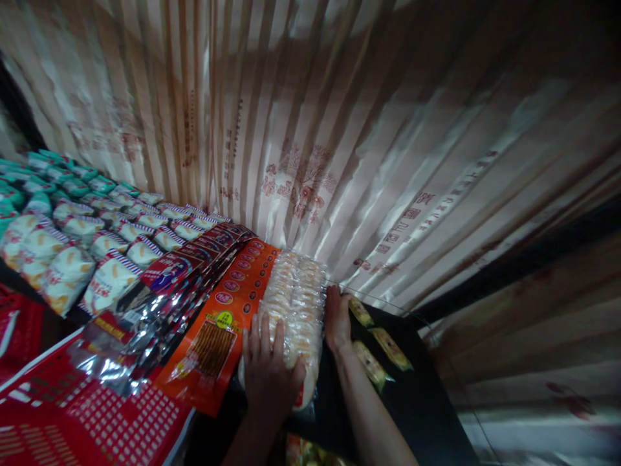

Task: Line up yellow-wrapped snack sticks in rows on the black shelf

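Observation:
Two rows of clear-wrapped white packets (295,304) stand packed together on a black shelf. My left hand (269,369) lies over the near left part of them, its fingers stretched forward and its thumb out to the right. My right hand (337,320) stands on edge along the right side of the rows, fingers extended, seemingly touching the wrapping. Directly left of the white packets are orange snack packs (218,336) with a picture of brown sticks. Several yellow-green wrapped packets (391,348) lie flat to the right of my right hand.
Shiny dark-red and silver bags (169,291), white bags with striped tops (111,278) and green bags (39,184) fill the shelf leftward. Red perforated baskets (121,414) sit at the lower left. A pleated printed curtain (301,129) hangs behind; the black shelf (417,408) extends right.

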Demonstrator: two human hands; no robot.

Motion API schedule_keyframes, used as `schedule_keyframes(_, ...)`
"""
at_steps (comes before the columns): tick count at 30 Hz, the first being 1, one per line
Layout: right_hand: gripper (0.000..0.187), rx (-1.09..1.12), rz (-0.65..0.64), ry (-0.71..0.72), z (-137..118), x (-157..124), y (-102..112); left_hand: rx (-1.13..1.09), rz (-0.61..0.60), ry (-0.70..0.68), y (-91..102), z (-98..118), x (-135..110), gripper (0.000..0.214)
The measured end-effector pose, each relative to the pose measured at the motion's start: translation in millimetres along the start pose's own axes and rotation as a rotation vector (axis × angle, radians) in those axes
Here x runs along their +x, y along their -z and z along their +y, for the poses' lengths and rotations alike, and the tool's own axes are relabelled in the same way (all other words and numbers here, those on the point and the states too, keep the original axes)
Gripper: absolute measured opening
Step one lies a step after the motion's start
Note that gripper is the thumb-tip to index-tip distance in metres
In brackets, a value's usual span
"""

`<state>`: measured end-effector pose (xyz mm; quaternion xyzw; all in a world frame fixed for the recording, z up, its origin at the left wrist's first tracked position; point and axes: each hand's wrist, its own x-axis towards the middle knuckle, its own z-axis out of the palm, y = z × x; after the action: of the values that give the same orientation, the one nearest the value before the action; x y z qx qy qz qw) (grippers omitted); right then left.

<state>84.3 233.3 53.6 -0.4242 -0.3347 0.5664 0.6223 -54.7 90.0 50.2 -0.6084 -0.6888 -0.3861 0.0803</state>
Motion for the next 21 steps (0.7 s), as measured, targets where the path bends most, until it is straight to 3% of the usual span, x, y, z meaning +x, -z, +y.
schedule_keyframes(4, 0.054, 0.038, 0.048, -0.039, 6.2, -48.9, -0.9, -0.016, -0.013, 0.019, 3.5, 2.3, 1.7, 0.062)
schedule_keyframes(7, 0.058, 0.08, 0.013, -0.072, 10.0, -67.8, -13.1, -0.029, -0.011, 0.028, 5.8, 3.9, 3.5, 0.061)
schedule_keyframes(11, 0.057, 0.13, -0.078, -0.057, 11.9, -70.9, -25.9, -0.044, -0.01, 0.031, 6.7, 2.8, 4.2, 0.06)
schedule_keyframes(21, 0.065, 0.025, 0.076, -0.042, 5.1, -52.4, -19.6, -0.053, -0.009, 0.032, 5.8, 1.5, 2.7, 0.062)
